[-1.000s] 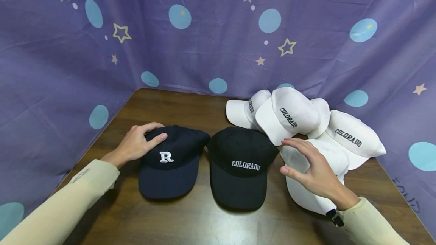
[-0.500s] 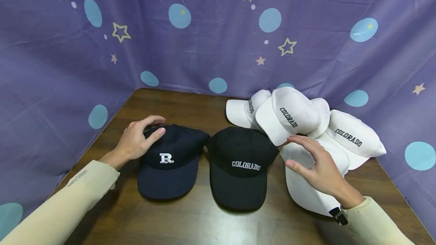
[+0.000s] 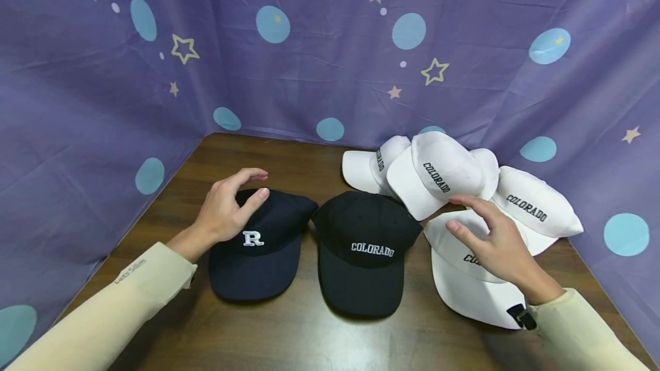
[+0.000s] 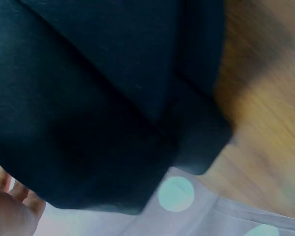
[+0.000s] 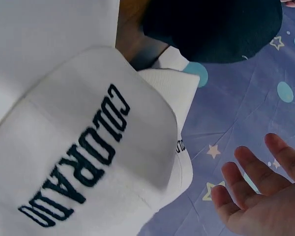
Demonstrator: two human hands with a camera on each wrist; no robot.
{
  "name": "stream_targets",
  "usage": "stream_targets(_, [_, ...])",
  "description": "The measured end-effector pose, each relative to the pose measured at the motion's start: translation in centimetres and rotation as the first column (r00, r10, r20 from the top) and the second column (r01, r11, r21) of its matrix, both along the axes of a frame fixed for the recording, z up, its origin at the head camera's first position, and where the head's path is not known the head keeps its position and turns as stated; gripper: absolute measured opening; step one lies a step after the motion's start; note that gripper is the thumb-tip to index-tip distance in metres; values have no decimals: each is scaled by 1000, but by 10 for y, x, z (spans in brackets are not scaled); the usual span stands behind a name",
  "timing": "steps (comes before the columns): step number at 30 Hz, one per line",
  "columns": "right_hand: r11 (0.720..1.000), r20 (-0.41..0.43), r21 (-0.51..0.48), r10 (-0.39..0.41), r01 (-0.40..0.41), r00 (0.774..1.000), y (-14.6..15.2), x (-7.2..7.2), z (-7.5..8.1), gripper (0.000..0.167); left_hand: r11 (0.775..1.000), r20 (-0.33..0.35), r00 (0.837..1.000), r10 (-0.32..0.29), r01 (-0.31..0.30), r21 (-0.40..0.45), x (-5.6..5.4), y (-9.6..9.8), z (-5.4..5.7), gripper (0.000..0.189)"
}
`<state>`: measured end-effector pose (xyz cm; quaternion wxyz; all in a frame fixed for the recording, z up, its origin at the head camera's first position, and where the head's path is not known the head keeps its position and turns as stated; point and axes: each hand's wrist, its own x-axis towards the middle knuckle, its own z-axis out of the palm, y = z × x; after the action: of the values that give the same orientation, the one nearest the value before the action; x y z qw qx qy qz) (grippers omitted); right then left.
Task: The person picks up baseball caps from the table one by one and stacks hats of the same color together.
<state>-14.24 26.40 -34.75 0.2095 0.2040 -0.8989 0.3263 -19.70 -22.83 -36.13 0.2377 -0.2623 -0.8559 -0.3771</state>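
Note:
A navy cap (image 3: pixel 255 276) with a white R sits at the left of the row, its brim toward me. My left hand (image 3: pixel 223 210) hovers over its crown with thumb and fingers spread, holding nothing. Beside it lies a black cap (image 3: pixel 361 288) lettered COLORADO. At the right is a white cap (image 3: pixel 456 288), partly covered by my right hand (image 3: pixel 497 242), whose fingers are apart and empty. In the right wrist view, the relaxed fingers (image 5: pixel 263 177) stand clear of the white crown with dark COLORADO lettering. Dark cloth fills most of the left wrist view.
Behind the row, several white COLORADO caps overlap, among them a middle one (image 3: pixel 446 168) and one at the far right (image 3: pixel 533 202). The wooden table (image 3: pixel 289 336) meets a purple patterned curtain (image 3: pixel 330 62) at the back and sides.
My left hand has risen off the navy cap's crown and moved slightly right. The right hand has shifted rightward, uncovering part of the front white cap's lettering. The caps stay in place.

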Motion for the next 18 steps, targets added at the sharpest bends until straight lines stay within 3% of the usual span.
stream_targets(8, [1000, -12, 1, -19, 19, 1000, 7, -5, 4, 41, 1000, 23, 999, -25, 25, 6, 2, 14, 3, 37])
stream_targets(18, [997, 29, 24, -80, 79, 996, 13, -11, 13, 39, 998, 41, 997, -65, 65, 2, 5, 32, 8, 40])
